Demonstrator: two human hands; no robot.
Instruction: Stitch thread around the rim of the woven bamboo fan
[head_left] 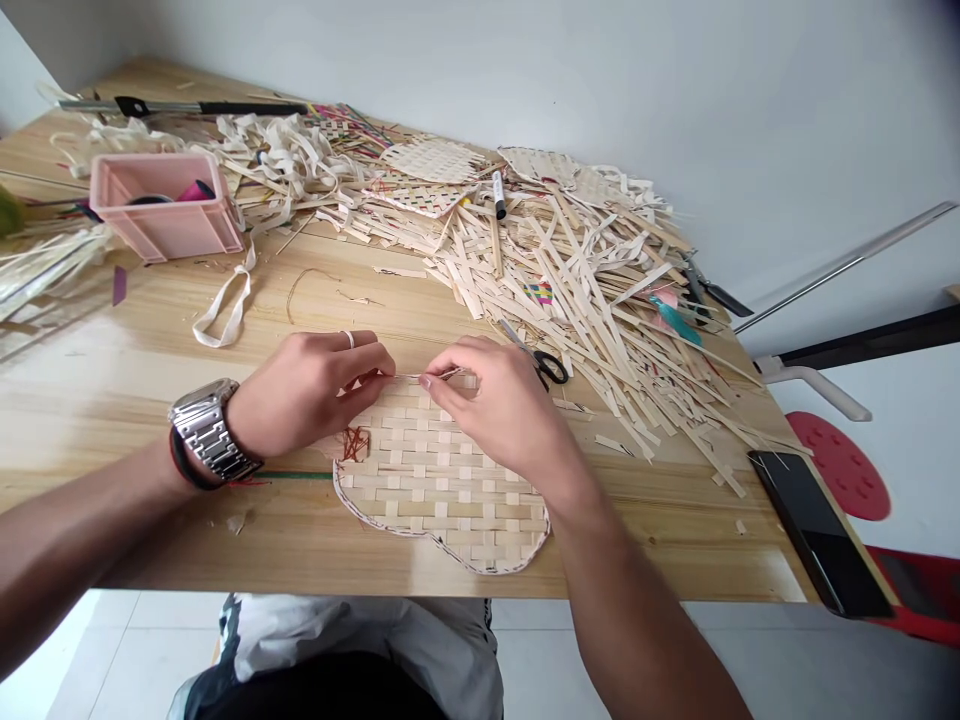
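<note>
A woven panel point(442, 465) of pale flat strips lies near the table's front edge, its curved lower rim bound in white tape with dark stitches. My left hand point(304, 385), wearing a ring and a metal watch, pinches the panel's far edge. Close beside it, my right hand point(499, 405) also has thumb and finger closed at that edge. A thin strand or edging point(407, 377) runs between the two pinches; its kind is unclear. Crossed red-brown threads point(354, 443) mark the panel's left side. A green stick point(300, 475) points left from there, partly behind my wrist.
Black-handled scissors point(551, 368) lie just beyond my right hand. Loose strips point(570, 300) heap across the right and back, with a marker point(499, 195) among them. A pink box point(169, 215) stands back left near white tape point(225, 305). A phone point(817, 530) rests at the right corner.
</note>
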